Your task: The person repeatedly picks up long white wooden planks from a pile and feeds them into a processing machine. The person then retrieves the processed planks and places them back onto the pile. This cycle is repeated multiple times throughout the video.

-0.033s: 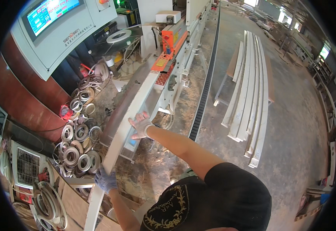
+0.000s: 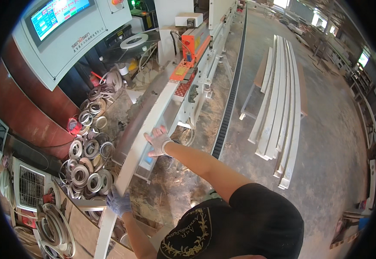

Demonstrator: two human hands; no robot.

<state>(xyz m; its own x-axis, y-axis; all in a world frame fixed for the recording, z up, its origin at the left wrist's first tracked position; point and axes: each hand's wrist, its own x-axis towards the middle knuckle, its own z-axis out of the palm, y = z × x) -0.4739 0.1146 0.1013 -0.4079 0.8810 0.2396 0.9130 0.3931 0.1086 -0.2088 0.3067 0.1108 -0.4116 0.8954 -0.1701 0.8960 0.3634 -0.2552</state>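
Observation:
A long narrow white board lies lengthwise on the infeed of an edge-banding machine, its far end running up to the orange guard. At the near end of the board my left hand, in a pale glove, has its fingers bent around the end; the underside of the grip is hidden. Farther up, my gloved right hand rests on the board's right side with fingers spread. Below my left hand, another white strip runs toward the lower edge of the view.
Coils of edge banding are heaped on the left. A control panel with a lit screen hangs at the upper left. Several long white boards lie on a low stand at right. A dark track runs along the floor between stand and machine.

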